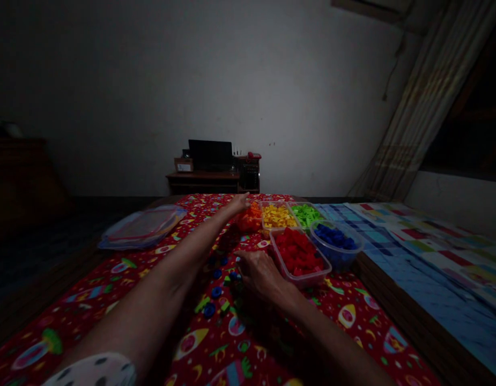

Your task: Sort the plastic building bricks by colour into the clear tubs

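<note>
My left hand (240, 202) reaches far forward to the left rim of a clear container of orange pieces (251, 219). One finger sticks out and the others point down at the orange pieces; the hand looks open. Closer to me, my right hand (259, 271) is low over the cloth with its fingers curled. Whatever they may hold is hidden. Small blue round pieces (216, 292) and light green pieces (201, 304) lie loose just left of it. Right of that hand stands a clear tub of red pieces (298, 254).
Behind the red tub stand containers of yellow pieces (279, 216) and green pieces (306, 214). A round tub of blue pieces (335, 237) is at the right. Stacked clear lids (143, 228) lie left on the red patterned cloth (191, 343). A desk with a monitor (211, 155) is against the wall.
</note>
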Tool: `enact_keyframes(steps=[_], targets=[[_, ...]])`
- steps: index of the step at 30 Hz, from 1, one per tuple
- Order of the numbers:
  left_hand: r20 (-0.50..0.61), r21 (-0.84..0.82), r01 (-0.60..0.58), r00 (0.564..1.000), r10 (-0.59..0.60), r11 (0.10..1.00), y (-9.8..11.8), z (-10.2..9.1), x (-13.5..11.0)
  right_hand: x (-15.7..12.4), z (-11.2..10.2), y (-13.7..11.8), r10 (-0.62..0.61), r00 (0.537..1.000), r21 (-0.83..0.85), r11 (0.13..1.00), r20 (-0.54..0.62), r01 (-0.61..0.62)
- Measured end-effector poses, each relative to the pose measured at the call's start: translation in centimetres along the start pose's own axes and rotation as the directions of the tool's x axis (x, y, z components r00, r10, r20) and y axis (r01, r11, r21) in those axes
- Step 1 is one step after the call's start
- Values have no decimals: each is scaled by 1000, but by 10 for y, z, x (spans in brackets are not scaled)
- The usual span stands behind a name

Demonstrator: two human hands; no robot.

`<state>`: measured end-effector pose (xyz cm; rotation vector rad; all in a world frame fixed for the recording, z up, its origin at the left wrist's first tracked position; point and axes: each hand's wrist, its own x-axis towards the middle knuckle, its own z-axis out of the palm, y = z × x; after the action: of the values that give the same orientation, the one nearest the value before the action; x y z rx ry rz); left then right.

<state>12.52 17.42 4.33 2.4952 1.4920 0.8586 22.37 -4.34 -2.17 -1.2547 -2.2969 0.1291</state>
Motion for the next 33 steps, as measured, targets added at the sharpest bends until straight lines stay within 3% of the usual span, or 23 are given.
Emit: enact_keyframes(steps=[4, 7, 12, 17, 20, 25, 30, 33], targets=[[-60, 17, 65, 996, -64, 998, -8, -5, -4, 2, -2, 0, 16, 1000, -52, 999, 19, -15], [-78, 21, 61, 995, -60, 998, -16, -18, -23, 1, -8, -1, 41, 996, -63, 997, 74, -37], [7, 11, -25, 1000, 25, 1000, -36, -32, -87, 1, -18, 4, 101, 993, -115, 989, 61, -94], [143, -76, -28, 989, 38, 997, -56, -32, -161, 5, -18, 18, 101, 994, -124, 988, 28, -97], [202, -102, -37, 978, 57, 994, -62, -30, -190, 6, -15, 24, 111, 993, -144, 984, 43, -103], [255, -115, -96, 959, 122, 989, -64, -24, -209, 0, -7, 26, 176, 981, -268, 952, 80, -149], [236, -130, -149, 956, 177, 980, -63, -13, -211, -10, -6, 20, 170, 959, -410, 910, 226, -65], [220, -82, -168, 958, 182, 982, -63, -12, -212, -13, -6, 18, 155, 950, -409, 912, 270, -33]])
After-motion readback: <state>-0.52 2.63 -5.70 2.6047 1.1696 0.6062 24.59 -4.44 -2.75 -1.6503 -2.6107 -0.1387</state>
